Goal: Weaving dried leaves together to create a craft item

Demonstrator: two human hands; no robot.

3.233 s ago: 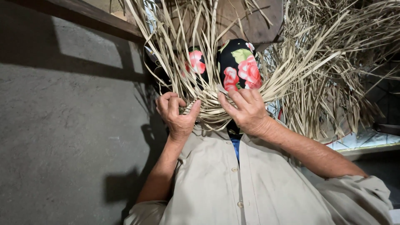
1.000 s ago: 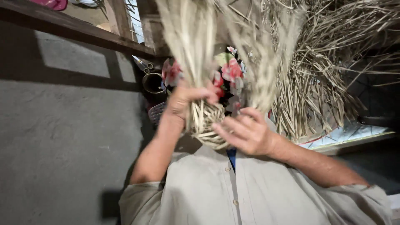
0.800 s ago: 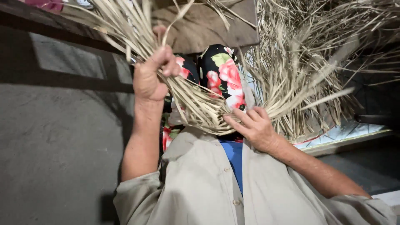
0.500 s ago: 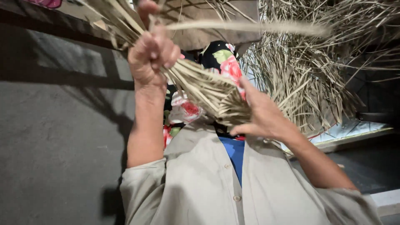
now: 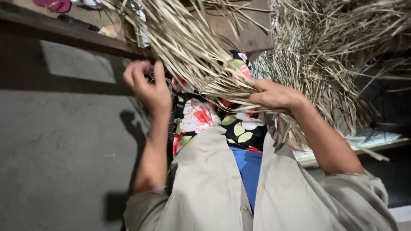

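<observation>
At 9 o'clock, the grey concrete floor (image 5: 64, 154) fills the left of the view, crossed by the shadow of my arm. At 11 o'clock, a dark wooden beam (image 5: 64, 36) runs along the top; the pink thing above it is cut off by the edge and I cannot tell what it is.

My left hand (image 5: 147, 87) is raised just left of centre, fingers (image 5: 159, 72) curled loosely inward. They appear to hold nothing, though the palm side is turned away and hard to read.

From 12 o'clock, the bundle of dry straw strips (image 5: 192, 51) slants down to the centre, lying over my lap. Its lower end is hidden under my right hand (image 5: 274, 95), whose fingers are closed tight around the gathered strips. Below them, the black floral cloth (image 5: 201, 119) with red flowers and green leaves shows only in part, covered by straw above and by my beige shirt (image 5: 214, 184) below.

At 2 o'clock, a loose straw heap (image 5: 338, 51) spreads to the right edge, its far side lost in shadow. At 3 o'clock, a pale flat sheet (image 5: 372, 139) lies under it, its pattern too blurred to make out.
</observation>
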